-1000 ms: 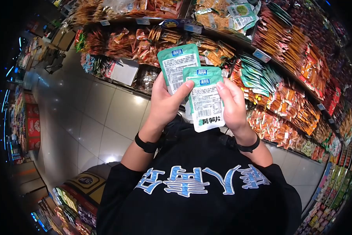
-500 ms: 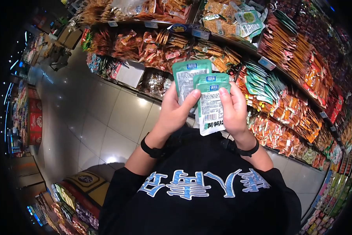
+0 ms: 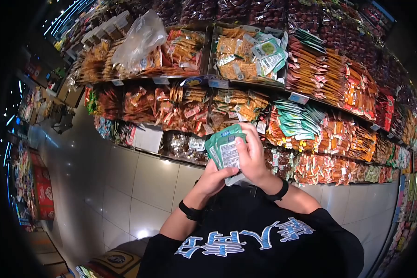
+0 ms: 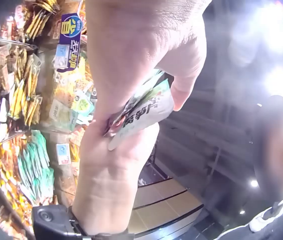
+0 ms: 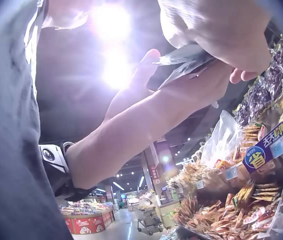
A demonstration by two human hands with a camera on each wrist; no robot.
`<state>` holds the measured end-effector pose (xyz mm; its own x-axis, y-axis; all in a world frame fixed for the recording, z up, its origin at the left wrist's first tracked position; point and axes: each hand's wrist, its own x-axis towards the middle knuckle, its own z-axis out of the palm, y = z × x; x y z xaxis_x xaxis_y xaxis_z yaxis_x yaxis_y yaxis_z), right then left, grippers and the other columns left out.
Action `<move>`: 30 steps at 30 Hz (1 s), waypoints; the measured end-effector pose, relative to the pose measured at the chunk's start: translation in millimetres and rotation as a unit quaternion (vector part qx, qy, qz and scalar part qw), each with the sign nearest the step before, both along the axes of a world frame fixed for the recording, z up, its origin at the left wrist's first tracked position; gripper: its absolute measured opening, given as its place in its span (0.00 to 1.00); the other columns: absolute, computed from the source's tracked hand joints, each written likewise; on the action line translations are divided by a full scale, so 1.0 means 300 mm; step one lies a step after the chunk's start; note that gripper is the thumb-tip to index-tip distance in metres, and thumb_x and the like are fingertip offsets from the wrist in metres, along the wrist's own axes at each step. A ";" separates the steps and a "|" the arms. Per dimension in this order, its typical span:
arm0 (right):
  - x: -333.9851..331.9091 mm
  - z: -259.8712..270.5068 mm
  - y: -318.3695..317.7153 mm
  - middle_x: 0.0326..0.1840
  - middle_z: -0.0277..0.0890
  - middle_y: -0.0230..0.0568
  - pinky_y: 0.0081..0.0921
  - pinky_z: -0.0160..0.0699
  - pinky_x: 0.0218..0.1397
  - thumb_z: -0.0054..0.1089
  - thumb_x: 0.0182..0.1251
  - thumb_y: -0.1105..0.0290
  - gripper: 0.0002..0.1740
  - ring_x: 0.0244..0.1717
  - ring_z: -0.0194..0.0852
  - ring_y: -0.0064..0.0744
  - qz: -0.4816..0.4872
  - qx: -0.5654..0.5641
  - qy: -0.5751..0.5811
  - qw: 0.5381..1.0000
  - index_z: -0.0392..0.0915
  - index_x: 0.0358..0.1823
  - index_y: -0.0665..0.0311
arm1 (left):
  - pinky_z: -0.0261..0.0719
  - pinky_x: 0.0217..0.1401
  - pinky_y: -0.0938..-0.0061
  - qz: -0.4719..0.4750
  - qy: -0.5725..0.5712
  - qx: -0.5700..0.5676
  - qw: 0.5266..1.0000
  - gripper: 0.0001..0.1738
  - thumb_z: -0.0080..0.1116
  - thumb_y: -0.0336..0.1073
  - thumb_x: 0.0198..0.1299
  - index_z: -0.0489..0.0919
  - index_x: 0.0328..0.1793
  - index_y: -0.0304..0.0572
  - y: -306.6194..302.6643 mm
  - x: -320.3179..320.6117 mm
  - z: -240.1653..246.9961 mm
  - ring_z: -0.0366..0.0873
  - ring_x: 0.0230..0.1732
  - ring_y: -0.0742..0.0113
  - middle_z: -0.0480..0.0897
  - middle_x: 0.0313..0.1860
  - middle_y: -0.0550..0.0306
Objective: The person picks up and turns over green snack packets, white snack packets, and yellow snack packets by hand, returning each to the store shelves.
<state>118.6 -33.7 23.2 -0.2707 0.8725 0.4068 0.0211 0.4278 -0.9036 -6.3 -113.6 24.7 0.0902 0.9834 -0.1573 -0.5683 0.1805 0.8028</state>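
Observation:
Several green-and-white snack pouches [image 3: 228, 155] lie overlapped in a bundle in front of the person's chest, printed backs turned up. My left hand [image 3: 211, 179] grips their lower left part, thumb across the front. At the upper right side my right hand [image 3: 251, 158] holds them, its thumb pressed on the printed face. In the left wrist view the lower end of a pouch [image 4: 144, 120] with dark lettering sticks out between the hands. The right wrist view shows pouch edges [image 5: 185, 64] below my right hand [image 5: 214, 30], beside the left thumb [image 5: 142, 75].
Shelves ahead carry heaps of packaged snacks, with green packets [image 3: 299, 119] on the lower tier to the right. A clear plastic bag [image 3: 141, 39] lies on the upper tier. A white box [image 3: 146, 138] stands low at the left, next to the tiled floor [image 3: 155, 180].
The pouches, fanned out before, are now drawn together into a tighter, tilted bundle. My left hand has shifted down to their lower end. The head view has tilted up, showing more of the shelves.

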 end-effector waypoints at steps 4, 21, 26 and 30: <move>-0.047 -0.056 0.087 0.49 0.73 0.50 0.36 0.73 0.56 0.53 0.71 0.72 0.11 0.51 0.76 0.48 0.064 -0.032 -0.130 0.989 0.72 0.49 0.70 | 0.78 0.63 0.64 0.007 0.010 -0.049 0.999 0.28 0.56 0.21 0.54 0.71 0.64 0.31 0.075 -0.090 -0.084 0.82 0.56 0.57 0.81 0.55 0.49; 0.058 0.132 1.288 0.57 0.73 0.59 0.45 0.72 0.62 0.72 0.48 0.60 0.40 0.60 0.72 0.57 -0.276 0.107 -0.552 0.780 0.69 0.63 0.70 | 0.82 0.59 0.58 -0.081 -0.038 -0.111 0.990 0.24 0.56 0.30 0.63 0.70 0.65 0.29 0.335 -0.622 -0.169 0.84 0.52 0.53 0.81 0.55 0.44; 0.055 0.098 1.300 0.49 0.78 0.57 0.44 0.73 0.58 0.75 0.45 0.59 0.40 0.55 0.75 0.57 -0.286 0.041 -0.567 0.771 0.72 0.61 0.66 | 0.81 0.58 0.63 -0.105 -0.037 -0.099 0.989 0.19 0.52 0.27 0.66 0.74 0.63 0.32 0.406 -0.731 -0.180 0.84 0.52 0.58 0.83 0.54 0.49; 0.066 0.126 1.245 0.47 0.80 0.60 0.43 0.75 0.55 0.77 0.43 0.58 0.35 0.52 0.78 0.57 -0.274 0.015 -0.510 0.815 0.77 0.53 0.68 | 0.82 0.57 0.65 -0.134 -0.036 -0.085 0.987 0.18 0.51 0.27 0.66 0.74 0.62 0.32 0.466 -0.764 -0.185 0.84 0.51 0.59 0.83 0.53 0.49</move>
<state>138.3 339.8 61.2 -0.0537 0.9699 0.2377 0.9507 0.1224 -0.2849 -235.4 26.1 -30.6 0.3604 0.8824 -0.3024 -0.5366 0.4612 0.7066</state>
